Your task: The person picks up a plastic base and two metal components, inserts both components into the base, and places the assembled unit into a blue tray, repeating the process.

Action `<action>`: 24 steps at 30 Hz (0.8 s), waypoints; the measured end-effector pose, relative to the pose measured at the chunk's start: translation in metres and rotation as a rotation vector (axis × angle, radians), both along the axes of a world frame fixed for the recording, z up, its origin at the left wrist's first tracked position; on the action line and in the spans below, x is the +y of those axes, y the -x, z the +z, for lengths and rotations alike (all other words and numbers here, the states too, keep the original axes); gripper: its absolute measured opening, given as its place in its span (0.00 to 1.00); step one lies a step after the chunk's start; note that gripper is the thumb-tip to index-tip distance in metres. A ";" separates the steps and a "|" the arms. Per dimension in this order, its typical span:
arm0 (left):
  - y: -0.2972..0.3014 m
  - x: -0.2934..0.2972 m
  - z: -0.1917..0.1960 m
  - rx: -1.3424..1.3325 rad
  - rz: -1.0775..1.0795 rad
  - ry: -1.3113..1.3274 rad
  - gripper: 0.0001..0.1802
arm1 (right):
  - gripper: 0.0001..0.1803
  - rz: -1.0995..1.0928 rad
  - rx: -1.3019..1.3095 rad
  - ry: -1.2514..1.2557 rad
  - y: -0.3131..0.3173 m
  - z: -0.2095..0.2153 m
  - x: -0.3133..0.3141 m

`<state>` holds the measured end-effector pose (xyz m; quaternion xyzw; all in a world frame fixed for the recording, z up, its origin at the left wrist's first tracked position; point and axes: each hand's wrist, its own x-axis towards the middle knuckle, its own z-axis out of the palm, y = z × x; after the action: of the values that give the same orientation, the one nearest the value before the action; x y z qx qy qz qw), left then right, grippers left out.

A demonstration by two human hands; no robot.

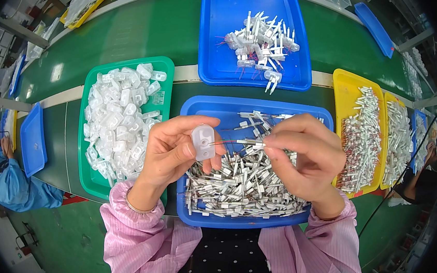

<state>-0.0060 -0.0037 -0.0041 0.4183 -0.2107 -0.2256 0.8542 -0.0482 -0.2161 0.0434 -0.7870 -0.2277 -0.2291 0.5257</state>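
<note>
While my left hand (173, 151) pinched a clear cap (203, 142), my right hand (305, 154) closed its fingertips on a thin lead (239, 142). Both met just above the blue tray (191, 214) of white parts (240, 182), beside the green tray (82, 176).

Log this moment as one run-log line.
left hand: holds clear plastic housing | right hand: pinches wired component, lead at housing | below: blue tray of components | left: green tray of housings

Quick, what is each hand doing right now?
Left hand: shut on a clear plastic housing.
Right hand: fingers pinched on a thin wired component.
</note>
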 end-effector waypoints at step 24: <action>-0.005 0.001 -0.004 -0.334 0.077 -0.075 0.20 | 0.14 -0.005 -0.152 0.222 0.010 0.002 0.010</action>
<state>-0.0014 -0.0032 -0.0076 0.4893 -0.3250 -0.1280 0.7991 -0.0582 -0.2063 0.0455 -0.8213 -0.2886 -0.2628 0.4160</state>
